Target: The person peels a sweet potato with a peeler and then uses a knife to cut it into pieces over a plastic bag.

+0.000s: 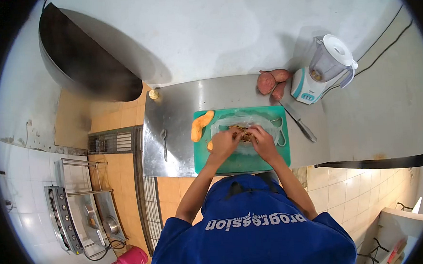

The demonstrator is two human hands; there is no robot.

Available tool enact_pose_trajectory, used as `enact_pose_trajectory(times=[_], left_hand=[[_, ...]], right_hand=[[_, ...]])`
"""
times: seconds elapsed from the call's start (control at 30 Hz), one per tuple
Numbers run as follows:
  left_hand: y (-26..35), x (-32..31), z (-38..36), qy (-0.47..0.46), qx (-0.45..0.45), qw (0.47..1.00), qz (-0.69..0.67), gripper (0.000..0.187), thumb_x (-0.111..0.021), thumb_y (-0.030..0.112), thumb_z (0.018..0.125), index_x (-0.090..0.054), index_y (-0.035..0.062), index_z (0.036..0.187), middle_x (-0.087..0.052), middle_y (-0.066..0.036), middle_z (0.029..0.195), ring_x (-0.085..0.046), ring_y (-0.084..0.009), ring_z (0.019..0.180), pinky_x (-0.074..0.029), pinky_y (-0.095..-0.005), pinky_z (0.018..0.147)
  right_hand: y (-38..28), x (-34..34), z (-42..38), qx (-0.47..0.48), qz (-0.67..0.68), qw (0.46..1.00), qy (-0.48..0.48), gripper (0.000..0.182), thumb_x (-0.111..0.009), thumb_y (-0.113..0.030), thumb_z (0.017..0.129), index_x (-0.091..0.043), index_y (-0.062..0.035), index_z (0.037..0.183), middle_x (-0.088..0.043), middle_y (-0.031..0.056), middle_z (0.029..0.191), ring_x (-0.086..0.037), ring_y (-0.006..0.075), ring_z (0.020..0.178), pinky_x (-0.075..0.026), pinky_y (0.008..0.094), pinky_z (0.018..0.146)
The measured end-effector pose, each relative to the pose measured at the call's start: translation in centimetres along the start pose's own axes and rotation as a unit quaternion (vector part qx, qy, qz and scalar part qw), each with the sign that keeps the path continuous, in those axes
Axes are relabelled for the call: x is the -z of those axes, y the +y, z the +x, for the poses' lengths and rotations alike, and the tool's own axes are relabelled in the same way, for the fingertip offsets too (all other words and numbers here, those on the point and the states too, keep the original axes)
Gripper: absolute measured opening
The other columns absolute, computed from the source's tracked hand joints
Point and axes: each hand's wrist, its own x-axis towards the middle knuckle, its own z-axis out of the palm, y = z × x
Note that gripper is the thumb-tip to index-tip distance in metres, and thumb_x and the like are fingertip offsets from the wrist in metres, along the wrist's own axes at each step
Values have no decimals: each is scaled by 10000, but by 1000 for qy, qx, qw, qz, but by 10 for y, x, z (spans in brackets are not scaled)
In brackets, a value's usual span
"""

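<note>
Two-handed handling of brown pieces [244, 136], within clear plastic bag [249, 120] on green board [275, 164]. Left hand [223, 143] at 8 o'clock, right hand [264, 141] at 4; fingers bent inward, cannot tell if pinching. Likely calls next for light contact with thin plastic.

The left hand [224, 143] and right hand [263, 141] partly hide small, unidentifiable brown bits [243, 134].

Has left hand [225, 143] and right hand [263, 141] at brown bits [243, 133] in clear plastic bag [245, 120] on green board [230, 167]. Shows orange root [201, 126] left of bag, knife [302, 123] just right of board.
</note>
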Motion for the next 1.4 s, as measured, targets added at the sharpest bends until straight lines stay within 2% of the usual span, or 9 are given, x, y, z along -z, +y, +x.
enact_pose_trajectory(times=[0.17,0.33,0.4,0.57,0.93,1.17,1.23,1.33,1.4], left_hand=[[-20,10,3,102,-12,995,-5,194,-723,327,928,-760,138,954,-743,-85,761,-712,-322,697,-532,-431,620],[-47,9,-7,175,2,983,-63,273,-752,375,908,-758,102,911,-738,-62,720,-701,-277,624,-525,-397,600],[-48,20,-15,63,157,985,-37,292,-784,380,866,-747,96,925,-735,-40,755,-719,-258,750,-537,-392,668],[-61,10,-34,118,33,992,28,422,-841,373,769,-707,124,1081,-671,-87,1025,-651,-321,1019,-546,-452,776],[-65,-8,-46,40,64,996,53,584,-864,305,737,-615,172,1248,-552,-113,1263,-553,-400,1171,-565,-536,854],[-59,-14,-44,20,81,993,87,573,-841,235,761,-594,169,1273,-548,-131,1296,-547,-411,1183,-553,-522,897],[-59,-14,-44,22,82,992,97,566,-829,223,772,-595,156,1283,-541,-129,1300,-544,-405,1184,-559,-525,873],[-56,-23,-50,39,112,990,82,617,-829,209,775,-567,165,1332,-538,-158,1325,-527,-429,1188,-535,-534,924],[-59,-33,-56,100,88,989,58,644,-810,187,789,-542,147,1374,-528,-160,1337,-514,-434,1207,-518,-537,943]], right_hand=[[2,10,14,-119,-22,988,-98,166,-751,-83,862,-712,-81,1023,-693,102,899,-695,294,923,-539,359,698],[29,27,4,-88,-69,992,66,136,-732,-109,877,-753,-92,1010,-687,68,821,-677,261,832,-516,410,866],[47,39,-9,-150,-95,981,77,223,-737,-142,874,-731,-96,1092,-685,87,899,-665,274,875,-505,424,899],[65,50,-34,-251,-269,929,39,548,-762,-233,851,-599,-116,1360,-605,154,1219,-611,342,1073,-505,463,939],[84,55,-17,-333,-179,918,-121,823,-768,-152,810,-386,-146,1539,-574,226,1247,-603,408,1146,-520,506,958],[58,72,-20,-364,-18,931,15,661,-642,-114,916,-397,-118,1529,-610,282,1278,-625,445,1146,-508,495,972],[61,64,-25,-280,14,953,117,542,-558,-95,985,-444,-100,1515,-631,281,1282,-661,425,1071,-525,462,941],[54,64,-21,-201,11,975,94,489,-528,-96,1037,-477,-87,1523,-697,198,1021,-645,227,684,-529,381,706],[33,69,-9,-173,37,982,65,484,-542,-100,1034,-490,-81,1514,-700,192,990,-645,235,698,-528,383,713]])
